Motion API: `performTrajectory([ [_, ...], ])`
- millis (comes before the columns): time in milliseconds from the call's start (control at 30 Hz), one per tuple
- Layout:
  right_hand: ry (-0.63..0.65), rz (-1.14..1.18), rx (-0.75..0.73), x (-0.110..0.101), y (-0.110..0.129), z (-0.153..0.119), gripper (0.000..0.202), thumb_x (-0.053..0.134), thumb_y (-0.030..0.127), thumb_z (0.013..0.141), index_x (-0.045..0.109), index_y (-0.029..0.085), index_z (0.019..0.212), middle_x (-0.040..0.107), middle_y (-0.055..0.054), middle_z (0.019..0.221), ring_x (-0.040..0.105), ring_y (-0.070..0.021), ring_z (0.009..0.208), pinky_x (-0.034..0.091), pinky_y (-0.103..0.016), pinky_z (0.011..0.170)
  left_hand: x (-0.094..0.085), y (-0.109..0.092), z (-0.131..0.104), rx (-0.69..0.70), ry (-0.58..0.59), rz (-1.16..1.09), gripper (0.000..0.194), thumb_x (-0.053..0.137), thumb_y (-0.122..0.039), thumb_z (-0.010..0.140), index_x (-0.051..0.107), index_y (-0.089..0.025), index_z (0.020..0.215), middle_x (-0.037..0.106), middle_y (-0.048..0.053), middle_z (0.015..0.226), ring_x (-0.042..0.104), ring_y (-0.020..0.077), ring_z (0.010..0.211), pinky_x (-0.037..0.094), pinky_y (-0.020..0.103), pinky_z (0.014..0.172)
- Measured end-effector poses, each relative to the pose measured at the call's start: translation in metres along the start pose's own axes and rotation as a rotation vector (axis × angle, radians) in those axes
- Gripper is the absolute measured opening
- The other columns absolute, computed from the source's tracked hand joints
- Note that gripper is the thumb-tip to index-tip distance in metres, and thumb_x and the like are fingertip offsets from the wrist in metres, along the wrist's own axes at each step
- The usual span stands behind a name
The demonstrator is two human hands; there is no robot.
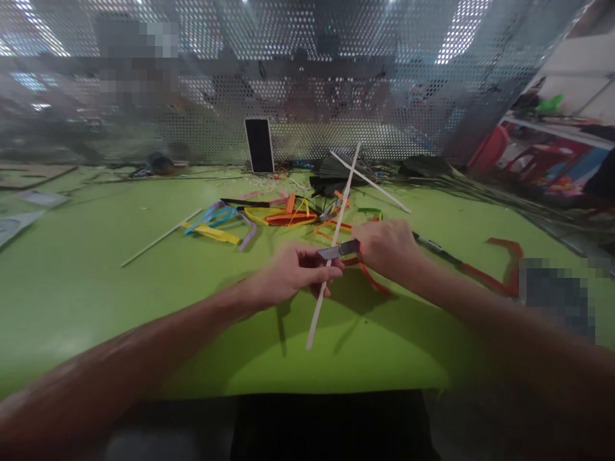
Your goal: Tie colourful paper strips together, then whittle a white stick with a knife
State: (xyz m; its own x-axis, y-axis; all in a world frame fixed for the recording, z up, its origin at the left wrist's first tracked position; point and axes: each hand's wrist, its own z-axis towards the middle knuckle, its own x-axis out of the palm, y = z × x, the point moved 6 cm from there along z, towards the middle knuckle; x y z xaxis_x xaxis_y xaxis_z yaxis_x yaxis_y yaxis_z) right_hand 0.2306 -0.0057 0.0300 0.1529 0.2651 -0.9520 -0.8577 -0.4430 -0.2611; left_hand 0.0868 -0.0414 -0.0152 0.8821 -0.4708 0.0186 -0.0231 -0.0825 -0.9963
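Between the thumb and fingers of my left hand (288, 275) is a long, thin pale stick (346, 192), slanting away from me over the table. My right hand (387, 246) is closed around the handle of a utility knife (339, 250). Its blade lies across the stick just above my left thumb, close to the fingers. Beyond my hands are loose coloured strips (291, 218) in yellow, orange, blue and purple. A red strip (375, 282) curves out below my right hand.
The green tabletop (192, 346) ends at a perforated metal screen (307, 83). A dark-faced tablet or phone (259, 146) leans upright there. Other pale sticks (161, 238) lie left and at the back. Dark leaf-like pieces (334, 169) and a red strip (512, 262) lie farther out.
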Motion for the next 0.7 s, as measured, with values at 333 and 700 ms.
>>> performTrajectory([
  [333, -0.032, 0.007, 0.215, 0.003, -0.053, 0.016, 0.028, 0.049, 0.021, 0.09, 0.075, 0.011, 0.093, 0.072, -0.015, 0.081, 0.06, -0.0229, 0.073, 0.027, -0.03, 0.061, 0.018, 0.006, -0.011, -0.104, 0.14, 0.043, 0.021, 0.079, -0.031, 0.08, 0.077, -0.014, 0.093, 0.07, 0.001, 0.067, 0.069, 0.012, 0.057, 0.058, 0.021, 0.055],
  [700, 0.036, 0.105, 0.036, 0.006, 0.0, 0.0, 0.026, 0.049, 0.018, 0.09, 0.075, 0.015, 0.088, 0.072, -0.01, 0.077, 0.058, -0.0188, 0.066, 0.021, -0.03, 0.056, -0.003, 0.01, 0.003, 0.03, -0.105, 0.067, 0.021, 0.075, -0.031, 0.084, 0.078, -0.016, 0.098, 0.067, 0.0, 0.069, 0.061, 0.0096, 0.057, 0.056, 0.023, 0.058],
])
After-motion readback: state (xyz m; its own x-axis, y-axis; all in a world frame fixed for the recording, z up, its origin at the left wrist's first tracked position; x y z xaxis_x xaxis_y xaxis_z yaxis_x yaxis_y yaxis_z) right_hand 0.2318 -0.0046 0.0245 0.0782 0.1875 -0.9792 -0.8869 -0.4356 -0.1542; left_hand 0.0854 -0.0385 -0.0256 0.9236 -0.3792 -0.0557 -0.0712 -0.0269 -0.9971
